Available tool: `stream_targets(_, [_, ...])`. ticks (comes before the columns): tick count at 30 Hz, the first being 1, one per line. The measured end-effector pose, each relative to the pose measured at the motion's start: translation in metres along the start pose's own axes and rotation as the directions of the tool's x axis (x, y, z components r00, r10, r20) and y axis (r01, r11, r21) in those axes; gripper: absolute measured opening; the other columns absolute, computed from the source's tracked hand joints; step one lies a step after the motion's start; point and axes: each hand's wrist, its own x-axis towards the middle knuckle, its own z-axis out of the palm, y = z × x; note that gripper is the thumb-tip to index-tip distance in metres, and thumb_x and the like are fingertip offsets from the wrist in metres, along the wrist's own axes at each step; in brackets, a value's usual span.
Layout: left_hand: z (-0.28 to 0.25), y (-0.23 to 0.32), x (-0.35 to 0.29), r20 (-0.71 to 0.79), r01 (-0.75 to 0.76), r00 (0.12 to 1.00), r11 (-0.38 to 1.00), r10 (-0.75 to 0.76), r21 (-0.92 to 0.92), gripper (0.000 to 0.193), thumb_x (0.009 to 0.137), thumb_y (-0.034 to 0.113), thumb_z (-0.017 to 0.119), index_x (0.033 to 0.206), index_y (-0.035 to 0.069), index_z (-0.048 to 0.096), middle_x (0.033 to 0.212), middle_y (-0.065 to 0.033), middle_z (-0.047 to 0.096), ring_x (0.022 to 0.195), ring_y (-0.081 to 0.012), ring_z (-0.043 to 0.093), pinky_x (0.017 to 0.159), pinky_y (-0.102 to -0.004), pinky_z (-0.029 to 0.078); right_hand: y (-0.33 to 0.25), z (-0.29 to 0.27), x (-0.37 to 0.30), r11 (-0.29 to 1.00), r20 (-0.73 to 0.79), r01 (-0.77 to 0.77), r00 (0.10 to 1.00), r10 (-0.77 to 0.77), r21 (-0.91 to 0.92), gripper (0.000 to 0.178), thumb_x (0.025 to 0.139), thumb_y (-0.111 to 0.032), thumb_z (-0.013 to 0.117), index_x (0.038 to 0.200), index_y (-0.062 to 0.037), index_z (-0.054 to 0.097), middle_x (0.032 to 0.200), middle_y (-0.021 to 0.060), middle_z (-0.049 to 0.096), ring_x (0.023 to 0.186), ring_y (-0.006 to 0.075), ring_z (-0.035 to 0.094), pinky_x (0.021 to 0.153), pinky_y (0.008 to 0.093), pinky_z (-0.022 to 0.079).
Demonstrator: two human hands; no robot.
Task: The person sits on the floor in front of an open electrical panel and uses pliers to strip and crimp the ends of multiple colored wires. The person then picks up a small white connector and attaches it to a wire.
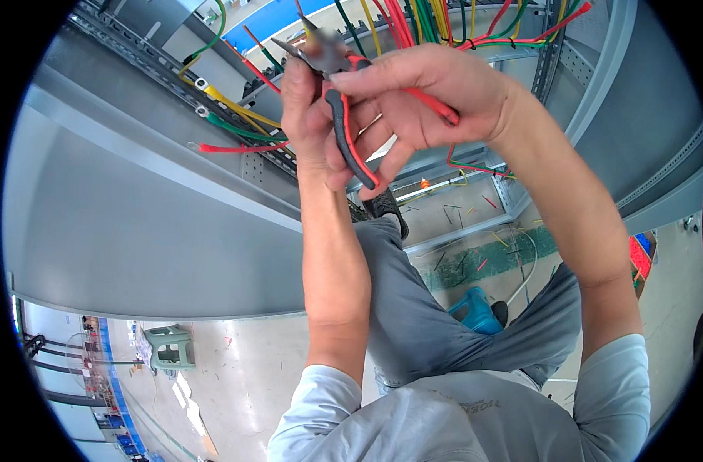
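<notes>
A pair of pliers with red and black handles is in my right hand, its handles spread apart and its grey jaws at the upper left. My right thumb presses near the pivot, and the fingers curl about the handles. Close against the jaws is my left hand, its fingers bent in behind the near handle. Whatever the left fingers pinch is hidden by the pliers and blur. A short yellow and red piece, perhaps a wire end, shows beside the jaws.
Red, yellow and green cables with end lugs stick out of a grey metal cabinet frame. More wires run along the top. Wire scraps litter the floor near a blue stool. A green stool stands lower left.
</notes>
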Motion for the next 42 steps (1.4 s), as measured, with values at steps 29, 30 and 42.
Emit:
stream_targets(29, [-0.015,-0.012,0.003,-0.051,-0.049,0.997,0.998,0.051,0.049,0.047,0.099,0.049,0.059,0.109,0.003,0.064,0.099,-0.0112,0.068,0.089,-0.0205,0.065,0.077,-0.0333,0.055,0.021,0.017,0.011,0.987,-0.124,0.135,0.982,-0.145,-0.089,0.04,0.103,-0.035,0.056,0.104,0.0039,0.063,0.093,0.0175,0.068,0.081,0.028,0.071,0.07,0.0416,0.061])
stream_targets(30, [-0.017,-0.011,0.004,-0.035,-0.039,0.999,0.999,0.04,0.035,0.046,0.099,0.048,0.058,0.109,0.003,0.064,0.099,-0.0112,0.068,0.089,-0.0204,0.065,0.077,-0.0332,0.055,0.02,0.017,0.01,0.986,-0.132,0.133,0.98,-0.146,-0.101,0.04,0.103,-0.035,0.056,0.103,0.0041,0.063,0.093,0.0175,0.068,0.08,0.0279,0.071,0.069,0.0415,0.061])
stream_targets(42, [-0.03,-0.011,0.007,0.039,-0.018,0.999,0.999,0.016,0.051,0.043,0.102,0.045,0.055,0.108,0.003,0.065,0.097,-0.0096,0.068,0.086,-0.0195,0.066,0.076,-0.0329,0.055,0.015,0.021,0.008,0.986,-0.175,0.087,0.978,-0.112,-0.145,0.04,0.101,-0.036,0.058,0.1,0.0043,0.064,0.09,0.0172,0.068,0.074,0.0273,0.072,0.066,0.0414,0.062])
